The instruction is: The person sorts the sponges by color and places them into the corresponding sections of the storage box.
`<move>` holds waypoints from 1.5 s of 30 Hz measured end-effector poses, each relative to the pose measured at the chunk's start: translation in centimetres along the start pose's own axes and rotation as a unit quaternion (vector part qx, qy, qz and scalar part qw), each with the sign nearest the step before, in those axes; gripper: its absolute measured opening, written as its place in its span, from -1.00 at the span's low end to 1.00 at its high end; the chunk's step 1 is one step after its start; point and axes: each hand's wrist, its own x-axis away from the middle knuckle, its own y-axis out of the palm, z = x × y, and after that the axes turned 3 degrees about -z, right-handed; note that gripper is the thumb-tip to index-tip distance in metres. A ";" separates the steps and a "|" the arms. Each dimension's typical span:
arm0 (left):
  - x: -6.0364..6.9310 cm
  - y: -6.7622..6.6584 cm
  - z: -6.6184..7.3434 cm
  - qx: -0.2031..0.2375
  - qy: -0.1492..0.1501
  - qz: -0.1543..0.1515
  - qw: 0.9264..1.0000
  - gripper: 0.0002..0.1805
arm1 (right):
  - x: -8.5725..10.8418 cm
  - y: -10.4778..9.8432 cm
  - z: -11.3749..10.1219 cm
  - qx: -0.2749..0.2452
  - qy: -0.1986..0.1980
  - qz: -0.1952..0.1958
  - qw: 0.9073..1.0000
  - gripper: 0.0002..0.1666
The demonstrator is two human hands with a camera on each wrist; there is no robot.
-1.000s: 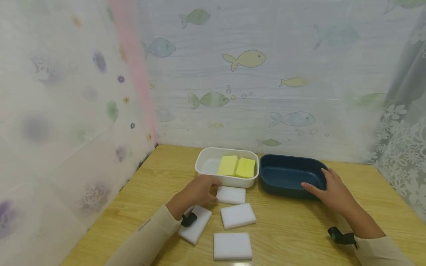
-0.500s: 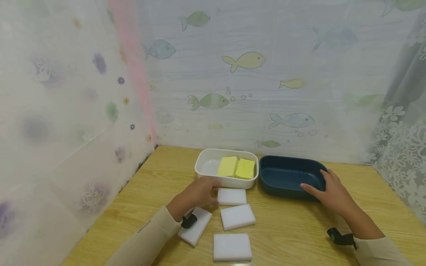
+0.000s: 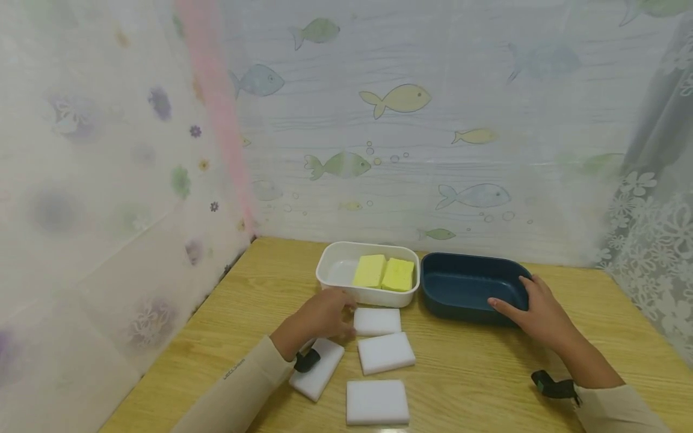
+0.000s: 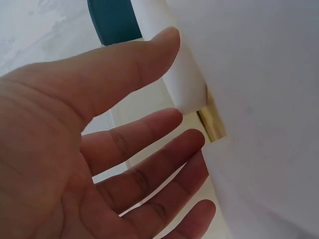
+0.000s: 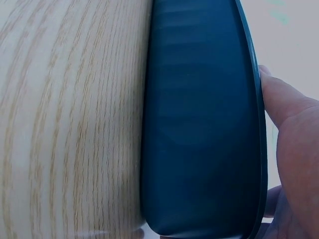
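My left hand (image 3: 323,314) hovers in front of a white tub (image 3: 337,297), its fingertips beside a white sponge block (image 3: 377,322). In the left wrist view its fingers (image 4: 149,186) are loosely spread and nothing lies between them and the thumb. Whether a fingertip touches the block or tub is unclear. Two yellow sponges (image 3: 370,272) sit in the white tub's right part. My right hand (image 3: 547,316) holds the right end of a dark blue tub (image 3: 460,310), with thumb and fingers around its corner. No contents show inside that tub. Part of its right end is hidden by the hand.
More white blocks lie on the wood-grain table: one (image 3: 386,353) in the middle, one (image 3: 377,402) nearer the front, and one (image 3: 318,368) partly under my left wrist. A fish-printed curtain (image 3: 400,150) hangs behind the tubs, and a flowered sheet (image 3: 108,240) at the left.
My left fingertips have drawn very slightly away from the nearest white block. The right hand still holds the blue tub in the same place.
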 end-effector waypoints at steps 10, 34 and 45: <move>0.4 -0.1 0.4 0.001 -0.001 -0.018 1.000 -0.35 | 0.0 0.1 0.0 0.003 0.003 -0.002 1.000 0.34; 1.0 -2.4 1.3 0.051 -0.013 0.005 0.999 -0.48 | 0.2 -0.2 -0.3 0.001 0.011 -0.003 1.000 0.34; 0.9 -3.5 2.2 0.035 0.019 0.024 0.999 -0.45 | 0.1 0.3 0.0 -0.004 0.005 0.002 1.000 0.33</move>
